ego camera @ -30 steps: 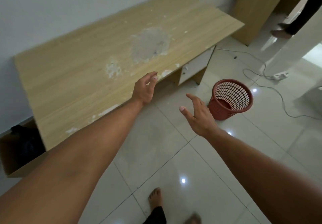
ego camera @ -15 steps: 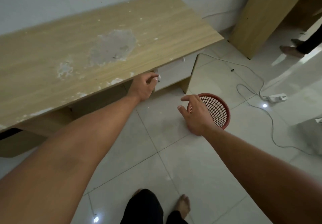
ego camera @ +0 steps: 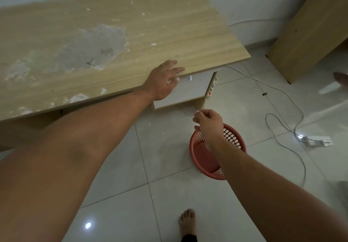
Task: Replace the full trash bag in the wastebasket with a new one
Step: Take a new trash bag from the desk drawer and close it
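Note:
The red mesh wastebasket (ego camera: 204, 159) stands on the tiled floor in front of the desk's right end, and I see no bag in it. My right hand (ego camera: 208, 123) hovers just above its far rim, fingers loosely curled and holding nothing. My left hand (ego camera: 162, 80) reaches over the front edge of the wooden desk (ego camera: 131, 40), fingers spread, fingertips at the top of the white drawer front (ego camera: 188, 93) beside its small knob (ego camera: 189, 79). No trash bag is in view.
A power strip (ego camera: 316, 141) and white cables (ego camera: 282, 128) lie on the floor to the right. Another strip with a red light (ego camera: 209, 93) hangs on the desk leg. A wooden panel (ego camera: 308, 29) stands at upper right, another person's foot (ego camera: 340, 77) beside it. My bare foot (ego camera: 187, 221) is below.
The view has closed in on the desk and basket. My left hand rose from under the desk edge onto it by the drawer knob. My right hand moved above the basket's far rim.

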`<state>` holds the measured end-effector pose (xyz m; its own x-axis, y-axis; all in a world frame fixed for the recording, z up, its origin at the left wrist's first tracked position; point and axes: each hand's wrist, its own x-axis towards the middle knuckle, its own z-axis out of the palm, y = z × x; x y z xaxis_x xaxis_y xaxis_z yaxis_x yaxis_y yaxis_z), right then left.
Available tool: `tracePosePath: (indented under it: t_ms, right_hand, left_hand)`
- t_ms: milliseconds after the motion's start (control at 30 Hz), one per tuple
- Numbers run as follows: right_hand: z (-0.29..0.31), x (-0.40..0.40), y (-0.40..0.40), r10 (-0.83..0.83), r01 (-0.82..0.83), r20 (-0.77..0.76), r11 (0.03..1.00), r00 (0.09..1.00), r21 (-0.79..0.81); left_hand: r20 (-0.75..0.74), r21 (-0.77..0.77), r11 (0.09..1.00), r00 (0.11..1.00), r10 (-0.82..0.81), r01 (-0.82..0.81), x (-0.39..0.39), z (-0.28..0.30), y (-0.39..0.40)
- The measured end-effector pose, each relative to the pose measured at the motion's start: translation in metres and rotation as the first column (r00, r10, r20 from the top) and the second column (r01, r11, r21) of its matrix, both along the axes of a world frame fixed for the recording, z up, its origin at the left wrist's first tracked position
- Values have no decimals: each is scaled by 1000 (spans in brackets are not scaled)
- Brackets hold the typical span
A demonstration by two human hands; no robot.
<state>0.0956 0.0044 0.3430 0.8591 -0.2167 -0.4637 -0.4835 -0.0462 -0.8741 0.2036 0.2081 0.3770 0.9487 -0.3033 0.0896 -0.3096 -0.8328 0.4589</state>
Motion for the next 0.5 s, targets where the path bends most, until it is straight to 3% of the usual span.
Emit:
tracePosePath:
  t_ms: [100,167,500]
  right_hand:
    - [-24,27,-5,-37,50,-72,981,997,189]
    - [-37,46,-7,-30,53,-91,964,995,262]
    - [-67,154,19,-30,105,-161,869,987,483]
  left_hand:
    - [-37,284,959,999,22,-10,39,-11,-4]
    - [-79,375,927,996,45,-12,54,-18,-4]
    - [-8,406,913,998,56,-48,60,-32,-1]
